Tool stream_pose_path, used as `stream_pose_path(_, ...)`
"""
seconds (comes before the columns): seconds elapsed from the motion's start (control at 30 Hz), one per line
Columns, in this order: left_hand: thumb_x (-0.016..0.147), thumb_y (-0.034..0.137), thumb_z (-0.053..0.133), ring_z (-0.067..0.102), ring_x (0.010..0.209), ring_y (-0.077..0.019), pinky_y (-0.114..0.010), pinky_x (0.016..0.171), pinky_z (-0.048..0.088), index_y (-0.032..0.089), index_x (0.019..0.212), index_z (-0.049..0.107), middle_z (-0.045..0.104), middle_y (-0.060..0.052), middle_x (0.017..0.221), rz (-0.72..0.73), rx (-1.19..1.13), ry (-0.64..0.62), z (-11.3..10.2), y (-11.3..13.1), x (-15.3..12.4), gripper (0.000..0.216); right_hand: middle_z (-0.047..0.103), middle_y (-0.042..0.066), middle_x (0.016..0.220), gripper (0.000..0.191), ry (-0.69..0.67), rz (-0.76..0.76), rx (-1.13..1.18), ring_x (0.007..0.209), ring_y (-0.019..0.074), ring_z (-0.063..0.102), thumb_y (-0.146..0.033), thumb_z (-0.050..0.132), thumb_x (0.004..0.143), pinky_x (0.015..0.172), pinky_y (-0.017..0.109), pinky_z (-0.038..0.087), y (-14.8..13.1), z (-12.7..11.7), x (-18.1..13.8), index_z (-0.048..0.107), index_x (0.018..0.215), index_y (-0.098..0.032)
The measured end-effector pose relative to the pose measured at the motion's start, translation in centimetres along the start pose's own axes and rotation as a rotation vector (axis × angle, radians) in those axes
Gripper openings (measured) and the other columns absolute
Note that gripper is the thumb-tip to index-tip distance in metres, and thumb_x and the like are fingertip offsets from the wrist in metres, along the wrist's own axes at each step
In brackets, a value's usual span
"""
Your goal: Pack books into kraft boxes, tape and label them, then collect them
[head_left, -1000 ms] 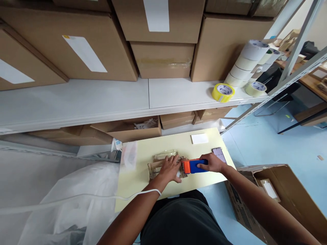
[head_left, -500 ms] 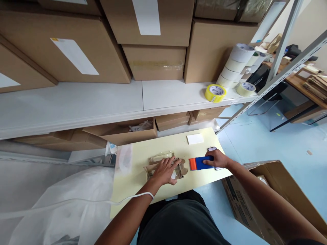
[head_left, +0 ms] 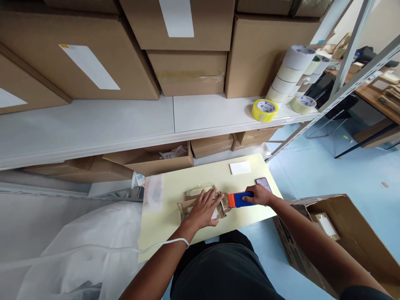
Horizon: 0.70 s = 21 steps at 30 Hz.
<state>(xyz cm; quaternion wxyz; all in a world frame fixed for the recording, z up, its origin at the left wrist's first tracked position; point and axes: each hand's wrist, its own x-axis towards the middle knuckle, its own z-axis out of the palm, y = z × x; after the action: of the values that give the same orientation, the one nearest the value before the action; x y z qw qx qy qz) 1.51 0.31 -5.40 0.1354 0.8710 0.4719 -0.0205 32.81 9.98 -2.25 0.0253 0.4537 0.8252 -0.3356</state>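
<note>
A small brown cardboard box [head_left: 183, 208] lies on the pale yellow tabletop [head_left: 168, 233], its flaps raised at the right end. My left hand [head_left: 203, 210] rests over the box with fingers spread, hiding its middle. My right hand [head_left: 256, 194] is closed on a blue tool [head_left: 240, 199] with an orange head, which looks like a tape dispenser. The orange head meets the box's right end; exact contact is unclear. Behind the box lies a clear plastic-wrapped item [head_left: 198, 190]. A phone [head_left: 264, 183] lies just beyond my right hand.
A white card [head_left: 240, 167] lies at the table's far side. A grey shelf [head_left: 125, 121] holds large cartons [head_left: 193, 73], a yellow tape roll [head_left: 264, 110] and stacked tape rolls [head_left: 289, 75]. An open carton [head_left: 353, 225] stands right of the table. A white cord [head_left: 125, 248] crosses my left forearm.
My right hand has moved left with the tape dispenser, bringing its orange head up to the box's end. More of the phone now shows. My left hand stays on the box.
</note>
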Motion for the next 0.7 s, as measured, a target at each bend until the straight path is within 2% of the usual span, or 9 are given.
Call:
stream_pose_path(0.13, 0.086, 0.042, 0.065, 0.006, 0.16, -0.0324, -0.06, 0.126, -0.001, 0.027, 0.165, 0.015, 0.012, -0.017, 0.173, 0.012, 0.029, 0.076, 0.4, 2.1, -0.5, 0.095, 0.077, 0.01, 0.083, 0.047, 0.002, 0.008, 0.004, 0.071, 0.0228, 0.07, -0.063, 0.063, 0.086, 0.064, 0.03, 0.048, -0.3, 0.5, 0.3, 0.076, 0.094, -0.018)
stream_pose_path(0.27, 0.093, 0.045, 0.057, 0.004, 0.16, -0.034, -0.062, 0.126, -0.002, 0.023, 0.164, 0.019, 0.009, -0.017, 0.173, 0.009, 0.028, 0.105, 1.3, 3.1, -0.4, 0.084, 0.077, 0.01, 0.083, 0.048, -0.006, 0.014, 0.032, 0.07, 0.0223, 0.069, -0.063, 0.062, 0.087, 0.064, 0.029, 0.047, -0.4, 0.8, 0.4, 0.076, 0.094, -0.017)
stream_pose_path(0.53, 0.097, 0.05, 0.052, 0.011, 0.16, -0.0328, -0.061, 0.127, 0.0, 0.024, 0.161, 0.03, 0.015, -0.015, 0.173, 0.021, 0.063, 0.128, 1.7, 1.8, 0.0, 0.073, 0.075, 0.007, 0.08, 0.043, -0.012, 0.016, 0.03, 0.069, 0.0187, 0.066, -0.057, 0.06, 0.09, 0.063, 0.027, 0.044, 0.7, 1.7, 0.8, 0.074, 0.092, -0.017)
stream_pose_path(0.7, 0.095, 0.059, 0.05, 0.014, 0.159, -0.0371, -0.066, 0.124, -0.005, 0.025, 0.159, 0.035, 0.017, -0.016, 0.172, 0.044, 0.077, 0.168, 1.9, 1.2, -0.1, 0.074, 0.075, 0.007, 0.081, 0.04, -0.046, 0.017, -0.069, 0.069, 0.0181, 0.066, -0.054, 0.058, 0.093, 0.063, 0.026, 0.041, 0.2, 1.7, 0.7, 0.073, 0.092, -0.017)
